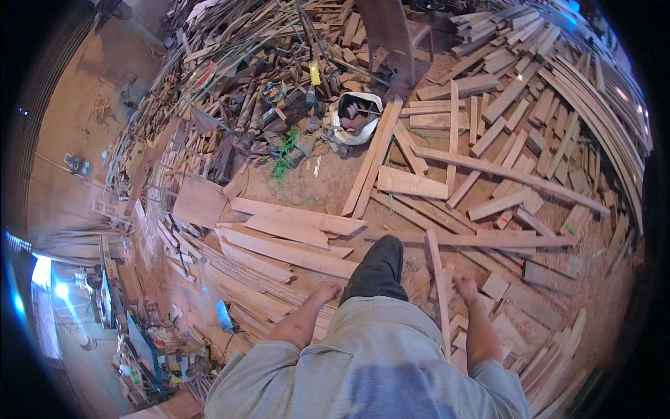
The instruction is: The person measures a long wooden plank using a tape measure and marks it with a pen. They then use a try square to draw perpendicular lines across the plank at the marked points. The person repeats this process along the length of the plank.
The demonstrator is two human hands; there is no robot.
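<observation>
My left hand point(325, 290) hangs beside my dark trouser leg point(377, 269), over long sawn boards on the ground. It looks loosely open and nothing shows in it. Nearest to it are wide pale boards point(286, 251). My right hand point(466, 285) hangs on the other side, its fingers slightly apart and nothing visible in them. Close beside it a narrow upright-looking plank point(438, 279) runs toward my body; I cannot see contact between them. Short wood blocks point(495, 286) lie just past that hand.
A large heap of cut timber point(516, 126) fills the right. Ahead stand an open white sack point(357, 119), a green string tangle point(283, 157) and a wooden chair point(391, 35). Thin offcuts point(209, 42) pile up at the far left. Machinery point(105, 286) stands at the left.
</observation>
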